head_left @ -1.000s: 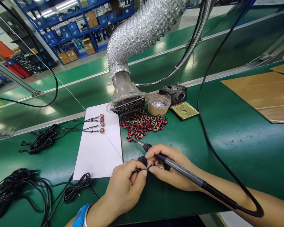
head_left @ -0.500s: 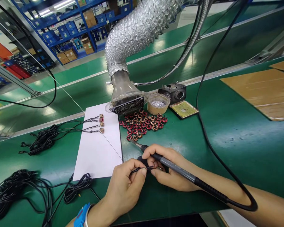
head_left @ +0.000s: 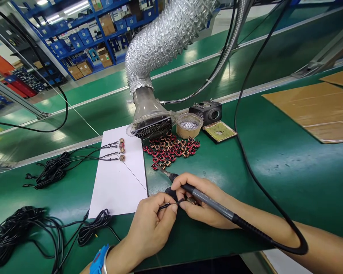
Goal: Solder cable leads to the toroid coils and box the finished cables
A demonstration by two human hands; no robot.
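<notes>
My left hand (head_left: 156, 219) pinches a thin black cable (head_left: 166, 206) near its end between thumb and forefinger. Close against it, my right hand (head_left: 201, 201) holds a soldering iron (head_left: 213, 199), its tip pointing up and left toward a pile of small red-and-black and tan-and-black toroid coils (head_left: 171, 150). The right thumb and a finger also close on the dark end of the cable. Something small and brownish shows inside the right fingers, mostly hidden. A dark round object (head_left: 170, 193) lies partly behind the fingers.
White paper (head_left: 122, 186) bears several coils wired to black cables (head_left: 53, 169). More cable bundles (head_left: 17, 232) lie at left. A fume extractor (head_left: 153, 123), solder pot (head_left: 188, 127), iron holder (head_left: 208, 112) and yellow sponge (head_left: 220, 131) stand behind. Thin wire (head_left: 85, 120) crosses diagonally; cardboard (head_left: 311, 110) lies right.
My right thumb and finger have moved in slightly onto the cable end, and the dark strands there now lie tilted upward. The left hand keeps its pinch. The view has shifted a little.
</notes>
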